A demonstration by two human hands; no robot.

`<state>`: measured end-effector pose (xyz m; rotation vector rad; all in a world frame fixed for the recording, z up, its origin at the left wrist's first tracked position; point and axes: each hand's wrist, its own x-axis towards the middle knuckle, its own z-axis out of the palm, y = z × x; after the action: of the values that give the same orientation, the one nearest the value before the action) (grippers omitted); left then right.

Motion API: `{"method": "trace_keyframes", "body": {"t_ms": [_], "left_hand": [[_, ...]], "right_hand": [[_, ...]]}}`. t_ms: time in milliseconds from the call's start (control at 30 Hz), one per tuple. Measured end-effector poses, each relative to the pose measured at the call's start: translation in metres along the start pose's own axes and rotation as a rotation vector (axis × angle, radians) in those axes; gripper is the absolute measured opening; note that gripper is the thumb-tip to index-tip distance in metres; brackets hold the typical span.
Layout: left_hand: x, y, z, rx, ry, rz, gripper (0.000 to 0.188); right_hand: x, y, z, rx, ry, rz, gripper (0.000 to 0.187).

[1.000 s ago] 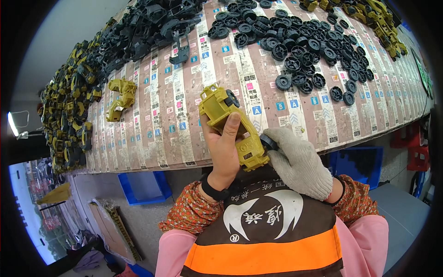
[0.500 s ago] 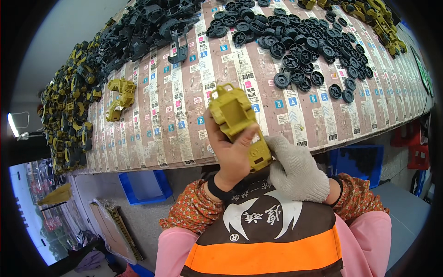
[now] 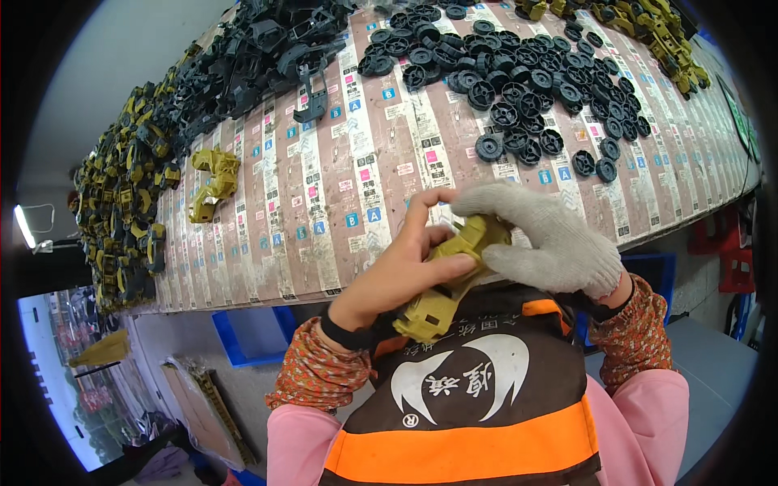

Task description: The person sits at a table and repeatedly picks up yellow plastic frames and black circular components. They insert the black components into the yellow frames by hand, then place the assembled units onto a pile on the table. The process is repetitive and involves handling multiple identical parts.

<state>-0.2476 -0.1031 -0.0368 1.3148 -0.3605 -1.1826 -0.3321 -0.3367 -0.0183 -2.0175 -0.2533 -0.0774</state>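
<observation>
My bare left hand (image 3: 415, 263) grips a yellow plastic toy vehicle body (image 3: 435, 312) just off the table's near edge, its thumb lying across the part. Wrapped round the far end of the same body is my right hand (image 3: 551, 239), in a pale knitted glove. The fingers of both hands cover much of the part's middle. One more yellow vehicle body (image 3: 213, 185) lies by itself on the table to the left. Beyond my hands, many black toy wheels (image 3: 531, 99) are spread out on the table.
The table (image 3: 267, 211) is covered with printed paper. Dark plastic parts (image 3: 259, 53) are heaped at the back left, yellow-and-black pieces (image 3: 121, 194) along the left edge. More yellow parts (image 3: 660, 40) lie far right. A blue bin (image 3: 253, 332) and red stool (image 3: 733, 263) are below.
The yellow body has come lower and tilted, its near end swinging left toward me. My gloved right hand has moved up from its near end to its far end.
</observation>
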Motion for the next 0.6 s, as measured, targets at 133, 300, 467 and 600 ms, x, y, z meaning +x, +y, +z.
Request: {"method": "trace_keyframes", "body": {"t_ms": [133,300,467,600], "left_hand": [[-0.015,-0.024,-0.030,-0.625,-0.101,0.085,0.095],[-0.007,-0.040,-0.019,-0.527,0.185,0.308,0.075],[0.002,-0.033,-0.020,-0.557,0.335,0.338,0.059],[-0.003,-0.025,-0.014,-0.418,0.427,0.272,0.055]], "right_hand": [[-0.012,0.003,-0.012,0.509,0.031,0.547,0.037],[-0.014,0.004,0.011,0.343,0.054,0.638,0.033],[0.022,0.018,-0.003,-0.390,0.207,-0.081,0.028],[0.054,0.035,-0.017,-1.022,0.097,-0.125,0.026]]}}
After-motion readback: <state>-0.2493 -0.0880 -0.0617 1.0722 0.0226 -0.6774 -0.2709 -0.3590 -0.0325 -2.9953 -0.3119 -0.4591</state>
